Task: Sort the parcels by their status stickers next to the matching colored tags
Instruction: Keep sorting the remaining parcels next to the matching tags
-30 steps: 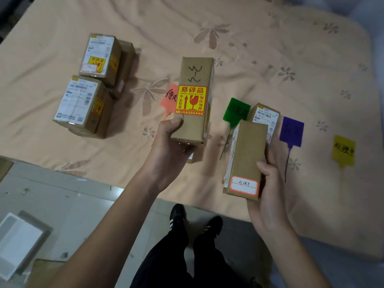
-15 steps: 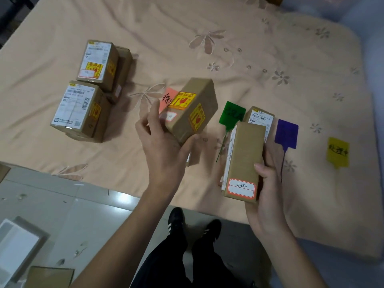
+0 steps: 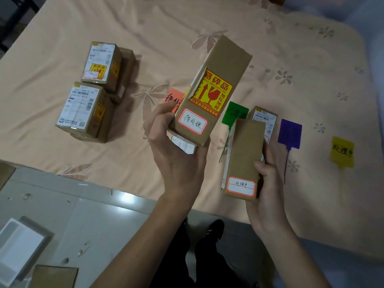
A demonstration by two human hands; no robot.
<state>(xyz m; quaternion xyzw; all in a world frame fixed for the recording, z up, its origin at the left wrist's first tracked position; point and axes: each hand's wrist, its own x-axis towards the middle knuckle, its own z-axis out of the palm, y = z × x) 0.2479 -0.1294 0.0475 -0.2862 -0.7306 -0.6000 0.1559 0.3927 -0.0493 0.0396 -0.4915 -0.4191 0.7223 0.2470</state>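
Left hand (image 3: 176, 154) is gripping a tall parcel (image 3: 212, 90) above the bed, tilting its 待处理 sticker (image 3: 192, 124) into view, while right hand (image 3: 268, 183) is clutching a second parcel (image 3: 243, 156) marked 处理中. Looks like label-checking; next they're probably heading to the orange tag (image 3: 173, 98) and yellow tag (image 3: 341, 151).

Left hand (image 3: 176, 154): raised above the bed edge, back of hand to the camera, fingers clamped round the lower end of a tilted load.
Right hand (image 3: 268, 183): lower, thumb across the front, fingers wrapped behind its load.
Forearms: both bare, angled up from below.
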